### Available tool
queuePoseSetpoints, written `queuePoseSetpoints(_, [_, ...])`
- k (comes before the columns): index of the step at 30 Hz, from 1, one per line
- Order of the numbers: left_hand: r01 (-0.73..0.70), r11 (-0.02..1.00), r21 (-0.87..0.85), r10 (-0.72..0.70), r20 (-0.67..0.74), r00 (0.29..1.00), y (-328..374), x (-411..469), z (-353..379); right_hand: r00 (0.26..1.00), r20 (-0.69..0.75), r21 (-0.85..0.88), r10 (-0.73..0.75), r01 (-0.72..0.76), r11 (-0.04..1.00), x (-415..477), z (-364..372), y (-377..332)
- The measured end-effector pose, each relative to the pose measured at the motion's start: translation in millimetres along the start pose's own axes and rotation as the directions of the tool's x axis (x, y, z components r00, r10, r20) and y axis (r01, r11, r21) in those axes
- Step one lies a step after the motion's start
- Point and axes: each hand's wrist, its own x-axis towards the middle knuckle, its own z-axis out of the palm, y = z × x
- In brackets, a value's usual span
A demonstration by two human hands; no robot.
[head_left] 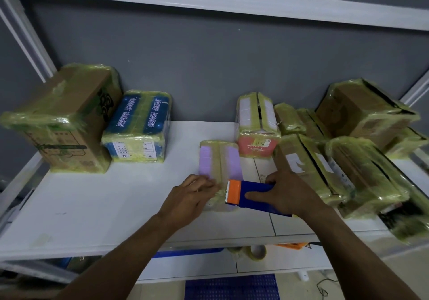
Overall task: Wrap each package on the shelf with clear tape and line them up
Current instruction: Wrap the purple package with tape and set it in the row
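Head view: crinkly tape-wrapped purple package point(219, 160), boxy blue-orange dispenser point(254, 186)

The shelf point(116, 207) is white, the wall point(209, 67) behind it flat grey. The lilac package point(219, 160) has a yellowish tape band down its middle. The tape dispenser point(255, 196) is dark blue with an orange front. The blue package point(139, 123) bears white lettering. The tall carton point(69, 118) is brown with dark green print. The coral package point(256, 125) shows white labels. The striped carton point(287, 147) is brown with a black line and white patches. The floor mat point(232, 287) is blue, grid-patterned.
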Motion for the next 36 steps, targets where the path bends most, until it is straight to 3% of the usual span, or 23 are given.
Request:
queuePoseSetpoints(6, [0.107, 0.987, -0.122, -0.111, -0.025, 0.993, 5.0, 5.7, 3.5, 1.000, 0.003, 0.010, -0.009, 0.009, 1.000, -3.3, 1.5, 0.9])
queuePoseSetpoints(14, [0.001, 0.997, -0.081, -0.003, -0.023, 1.000, -2.1, 12.0, -5.3, 1.000, -0.030, 0.099, 0.002, 0.001, 0.995, -19.9, -2.0, 8.4])
queuePoseSetpoints(20, [-0.037, 0.995, -0.089, 0.035, -0.022, 0.999, -1.6, 16.3, -9.3, 0.998, -0.045, 0.068, 0.039, -0.036, 0.997, -24.5, -7.4, 20.0])
queuePoseSetpoints(27, [-0.042, 0.998, -0.036, 0.046, 0.111, 0.993, 5.9, 18.8, -12.6, 0.998, -0.007, 0.044, 0.068, -0.068, 0.997, -13.6, -3.8, 21.5])
queuePoseSetpoints(31, [-0.060, 0.997, 0.057, 0.057, 0.049, 0.997, 19.6, 22.0, -7.6, 0.997, -0.003, 0.059, 0.077, -0.077, 0.995, -12.4, -2.5, 26.1])
queuePoseSetpoints(36, [0.027, 0.998, -0.050, -0.028, -0.027, 0.999, 22.9, 26.1, -6.1, 0.999, -0.021, 0.057, 0.047, -0.046, 0.997, -14.2, 1.9, 18.4])
